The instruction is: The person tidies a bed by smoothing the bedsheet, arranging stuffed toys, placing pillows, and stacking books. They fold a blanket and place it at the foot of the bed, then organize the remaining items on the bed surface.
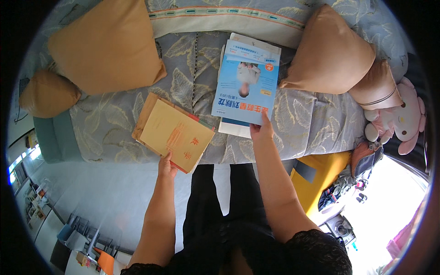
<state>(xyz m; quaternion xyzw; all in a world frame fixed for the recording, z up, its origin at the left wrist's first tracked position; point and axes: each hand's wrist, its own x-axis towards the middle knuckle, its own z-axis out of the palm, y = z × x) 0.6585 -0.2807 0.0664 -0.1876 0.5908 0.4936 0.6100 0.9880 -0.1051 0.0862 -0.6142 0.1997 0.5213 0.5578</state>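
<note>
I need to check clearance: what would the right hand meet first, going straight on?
The right hand holds the blue magazine, so that comes first; beyond it, probably the cream fabric band, though depth is unclear.

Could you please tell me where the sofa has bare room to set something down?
On the sofa, bare patches lie left of the yellow-topped stack, below the large left cushion; above that stack, left of the blue magazine; and right of the magazine, below the large right cushion. The right end is crowded with a smaller cushion and plush toy.

Yellow booklet (pixel 176 135), blue magazine (pixel 246 82)
</note>
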